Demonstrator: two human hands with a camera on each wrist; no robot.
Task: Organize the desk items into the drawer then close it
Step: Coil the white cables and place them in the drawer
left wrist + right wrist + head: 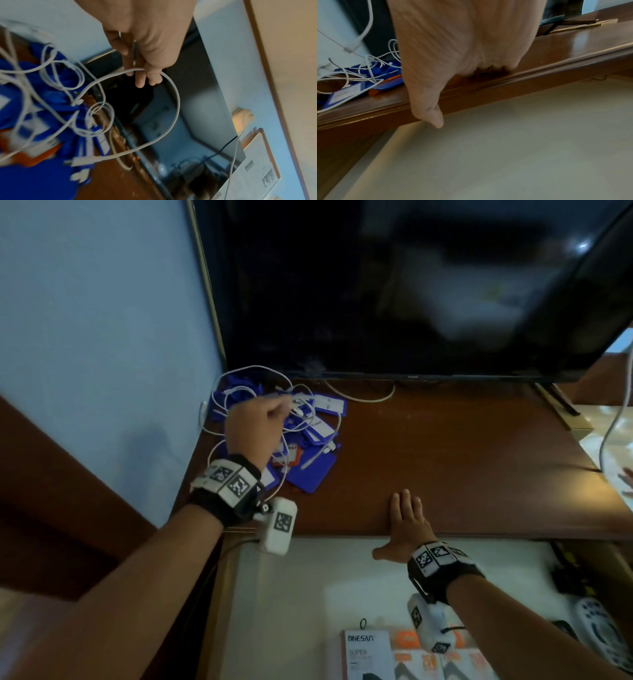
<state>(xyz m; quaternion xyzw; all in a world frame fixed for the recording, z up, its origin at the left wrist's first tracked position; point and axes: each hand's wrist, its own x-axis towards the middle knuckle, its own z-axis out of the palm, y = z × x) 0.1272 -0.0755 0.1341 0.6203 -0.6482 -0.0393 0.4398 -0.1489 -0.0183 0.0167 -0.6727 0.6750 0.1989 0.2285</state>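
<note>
Here we note the left hand above the back-left corner of the brown wooden bench, over a tangle of thin white charging cables lying on a heap of blue plastic card holders. From the head view the grasp is blurred; the left wrist view resolves it: the fingers pinch one loop of white cable, which hangs down to a white plug end over the blue heap.

The right hand lies flat, fingers straight and spread, on the front edge of the bench. The right wrist view adds that the thumb hangs over the edge, above the open white-lined wooden drawer.

Drawer contents show only in the head view: flat retail boxes, one white and marked ONESAM, the others orange-and-white, at the near edge; a white remote control and some dark items we cannot identify on the right side. A black flat-screen television stands at the back of the bench.
</note>
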